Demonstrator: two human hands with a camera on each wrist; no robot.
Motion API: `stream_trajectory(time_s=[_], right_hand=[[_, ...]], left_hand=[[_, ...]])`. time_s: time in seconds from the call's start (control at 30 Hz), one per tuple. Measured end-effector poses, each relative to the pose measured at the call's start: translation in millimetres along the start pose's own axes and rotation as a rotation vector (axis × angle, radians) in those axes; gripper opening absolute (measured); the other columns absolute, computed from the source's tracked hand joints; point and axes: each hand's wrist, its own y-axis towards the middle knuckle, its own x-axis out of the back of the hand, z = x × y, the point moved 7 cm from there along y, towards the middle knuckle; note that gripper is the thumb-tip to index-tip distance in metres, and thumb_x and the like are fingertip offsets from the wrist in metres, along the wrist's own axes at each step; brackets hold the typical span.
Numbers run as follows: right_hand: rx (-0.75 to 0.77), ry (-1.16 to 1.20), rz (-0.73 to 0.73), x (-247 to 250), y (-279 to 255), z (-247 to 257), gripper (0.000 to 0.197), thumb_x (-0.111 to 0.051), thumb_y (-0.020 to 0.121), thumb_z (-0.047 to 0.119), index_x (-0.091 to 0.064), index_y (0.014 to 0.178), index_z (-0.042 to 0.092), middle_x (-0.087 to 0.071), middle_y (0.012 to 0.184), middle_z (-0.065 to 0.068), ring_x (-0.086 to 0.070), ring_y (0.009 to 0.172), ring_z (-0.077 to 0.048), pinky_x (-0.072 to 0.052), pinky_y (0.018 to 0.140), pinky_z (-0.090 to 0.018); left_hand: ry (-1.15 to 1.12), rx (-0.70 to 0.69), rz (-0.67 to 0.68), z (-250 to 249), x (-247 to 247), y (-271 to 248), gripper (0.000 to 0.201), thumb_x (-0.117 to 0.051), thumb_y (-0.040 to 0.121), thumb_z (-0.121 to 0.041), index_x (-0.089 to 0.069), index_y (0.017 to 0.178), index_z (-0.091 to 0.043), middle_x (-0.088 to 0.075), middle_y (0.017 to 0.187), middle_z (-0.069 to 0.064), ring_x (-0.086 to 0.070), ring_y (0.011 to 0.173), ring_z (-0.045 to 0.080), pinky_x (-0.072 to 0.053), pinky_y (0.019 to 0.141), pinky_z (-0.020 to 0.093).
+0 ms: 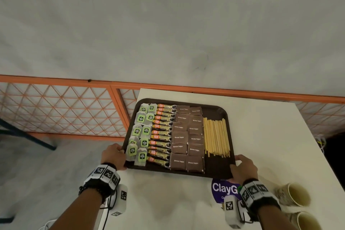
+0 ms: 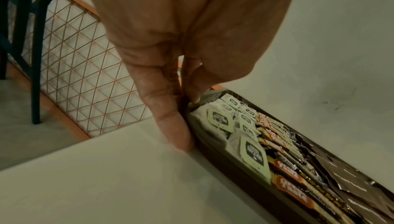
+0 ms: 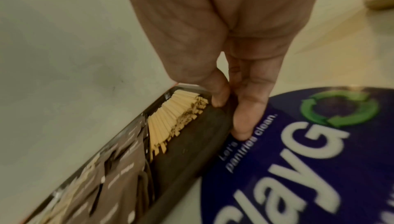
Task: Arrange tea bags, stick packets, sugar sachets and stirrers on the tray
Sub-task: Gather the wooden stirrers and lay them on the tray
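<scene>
The left hand grips the left rim of the dark tray, which sits on the white table with its long axis running left to right. On it, from left to right, lie tea bags, stick packets pointing sideways, brown sugar sachets and stirrers pointing away from the person. The right hand grips the near right corner, thumb on top.

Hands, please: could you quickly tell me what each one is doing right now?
Left hand: grips the tray at its left edge.
Right hand: grips the tray's near right corner, thumb on the rim.
</scene>
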Motion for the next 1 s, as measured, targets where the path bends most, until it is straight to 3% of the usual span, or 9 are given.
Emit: stream_trajectory(time_s=[0.03,0.1,0.2,0.33,0.47,0.73,0.87,0.93,1.0], right_hand=[[-0.011,-0.011,0.010,-1,3,1,0.032,-0.062,0.087,0.004,-0.059,0.117,0.014,-0.068,0.110,-0.015,-0.069,0.086,-0.030,-0.061,0.076,-0.040],[-0.016,-0.015,0.028,-2,7,1,0.031,-0.062,0.087,0.004,-0.059,0.116,0.014,-0.067,0.108,-0.014,-0.068,0.082,-0.028,-0.060,0.062,-0.033],[-0.012,-0.019,0.031,-2,10,-1,0.029,-0.061,0.088,0.004,-0.059,0.115,0.014,-0.067,0.100,-0.010,-0.064,0.071,-0.021,-0.051,0.053,-0.022],[-0.018,0.034,0.029,-3,11,-3,0.032,-0.057,0.090,0.002,-0.057,0.120,0.012,-0.067,0.113,-0.016,-0.063,0.061,-0.017,-0.044,0.037,-0.015],[-0.030,0.047,0.020,2,8,-10,0.031,-0.054,0.092,0.001,-0.058,0.120,0.011,-0.066,0.114,-0.017,-0.054,0.059,-0.007,-0.035,0.031,-0.008],[-0.019,-0.046,0.016,5,8,-14,0.030,-0.056,0.090,0.003,-0.057,0.118,0.012,-0.067,0.115,-0.015,-0.058,0.069,-0.017,-0.041,0.042,-0.015],[0.014,-0.125,0.040,12,-3,-6,0.034,-0.064,0.089,0.017,-0.057,0.122,0.014,-0.066,0.119,-0.012,-0.065,0.093,-0.025,-0.056,0.073,-0.030],[0.043,-0.133,0.036,23,-15,-7,0.036,-0.063,0.092,0.026,-0.056,0.126,0.016,-0.066,0.120,-0.009,-0.062,0.087,-0.018,-0.050,0.066,-0.021],[0.106,-0.083,-0.037,48,-38,-13,0.027,-0.061,0.093,0.029,-0.060,0.117,0.018,-0.070,0.103,-0.002,-0.062,0.077,-0.012,-0.049,0.066,-0.020]], left_hand=[[0.021,0.004,0.012,1,-2,2,0.019,-0.058,0.091,-0.008,-0.063,0.108,-0.006,-0.071,0.107,0.017,-0.066,0.101,0.035,-0.056,0.085,0.036],[0.054,0.000,0.031,2,-4,2,0.018,-0.060,0.090,-0.008,-0.063,0.107,-0.005,-0.071,0.105,0.015,-0.066,0.101,0.033,-0.053,0.082,0.032],[0.016,0.006,0.024,4,-4,4,0.016,-0.057,0.091,-0.010,-0.065,0.104,-0.005,-0.073,0.099,0.016,-0.069,0.092,0.032,-0.058,0.084,0.037],[-0.067,0.004,0.036,8,-4,2,0.009,-0.054,0.092,-0.009,-0.063,0.095,-0.007,-0.072,0.092,0.016,-0.071,0.081,0.033,-0.062,0.075,0.040],[-0.074,0.021,0.048,13,-9,0,0.012,-0.061,0.086,-0.007,-0.067,0.097,-0.008,-0.074,0.090,0.016,-0.072,0.081,0.033,-0.061,0.079,0.042],[-0.086,0.025,0.064,12,-10,-6,0.017,-0.062,0.085,-0.008,-0.067,0.102,-0.007,-0.074,0.091,0.015,-0.072,0.080,0.033,-0.060,0.082,0.045],[-0.019,0.013,0.066,7,-3,-15,0.015,-0.063,0.089,-0.013,-0.068,0.101,-0.006,-0.073,0.087,0.014,-0.071,0.080,0.032,-0.059,0.083,0.043],[0.005,-0.005,0.019,5,6,-20,0.017,-0.061,0.092,-0.019,-0.068,0.097,-0.005,-0.073,0.087,0.017,-0.071,0.077,0.033,-0.059,0.081,0.043],[0.074,-0.064,-0.106,7,23,-22,0.023,-0.058,0.093,-0.030,-0.068,0.102,-0.011,-0.071,0.100,0.017,-0.068,0.085,0.036,-0.056,0.084,0.046]])
